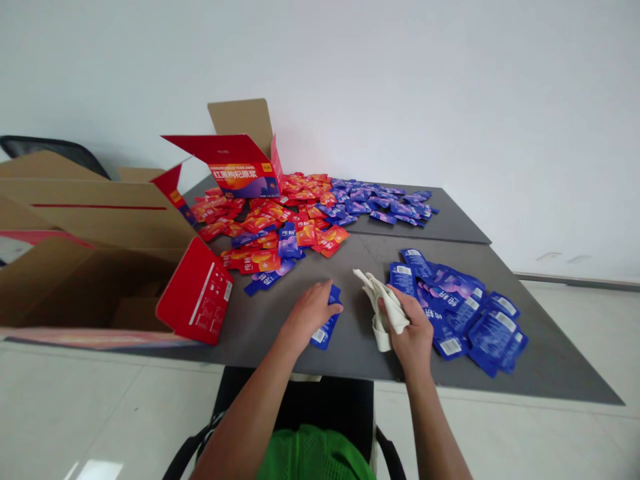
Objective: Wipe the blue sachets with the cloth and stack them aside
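My left hand (309, 312) is closed around a blue sachet (325, 333), low over the front of the grey table. The thumb lies across the sachet's face, while the other fingers are partly hidden. In my right hand (413, 327) is a crumpled off-white cloth (383, 307), bunched between thumb and fingers. Just right of that hand, a loose pile of blue sachets (453, 300) lies spread on the table, several with white barcode labels facing up.
A large open carton (200, 300) stands at the left near edge. Behind it is a smaller open red box (240, 170). Heaped red sachets (265, 217) and blue sachets (375, 200) cover the back of the grey table (540, 360). A black chair (65, 147) is at far left.
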A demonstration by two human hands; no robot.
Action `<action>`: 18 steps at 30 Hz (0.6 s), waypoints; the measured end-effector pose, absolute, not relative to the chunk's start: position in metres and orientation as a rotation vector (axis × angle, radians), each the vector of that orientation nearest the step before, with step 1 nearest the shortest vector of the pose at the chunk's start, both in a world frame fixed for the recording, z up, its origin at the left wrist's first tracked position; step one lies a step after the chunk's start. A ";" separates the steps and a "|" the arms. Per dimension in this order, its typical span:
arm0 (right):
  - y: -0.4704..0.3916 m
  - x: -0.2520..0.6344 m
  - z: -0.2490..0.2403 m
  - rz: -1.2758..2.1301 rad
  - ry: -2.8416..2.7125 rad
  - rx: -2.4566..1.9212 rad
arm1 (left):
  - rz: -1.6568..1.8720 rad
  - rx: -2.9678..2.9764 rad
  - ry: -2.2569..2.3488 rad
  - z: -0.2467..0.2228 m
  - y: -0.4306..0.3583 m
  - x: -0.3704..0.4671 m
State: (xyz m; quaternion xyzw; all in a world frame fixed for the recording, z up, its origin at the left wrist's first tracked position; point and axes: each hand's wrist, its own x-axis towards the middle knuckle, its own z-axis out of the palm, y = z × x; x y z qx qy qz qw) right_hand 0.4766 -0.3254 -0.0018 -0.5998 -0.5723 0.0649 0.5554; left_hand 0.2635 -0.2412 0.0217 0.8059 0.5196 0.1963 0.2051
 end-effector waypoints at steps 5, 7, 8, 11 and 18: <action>-0.326 0.478 0.003 0.158 -1.329 -1.435 | 0.713 2.153 1.334 0.051 -0.244 0.259; -0.327 0.478 0.005 0.135 -1.321 -1.433 | 0.855 2.127 1.238 0.064 -0.255 0.254; -0.328 0.478 0.005 0.125 -1.318 -1.427 | 0.928 2.128 1.176 0.069 -0.262 0.250; -0.328 0.478 0.007 0.112 -1.307 -1.421 | 1.004 2.209 0.963 0.073 -0.283 0.236; -0.327 0.478 0.006 0.104 -1.311 -1.418 | 0.767 2.339 0.727 0.041 -0.324 0.205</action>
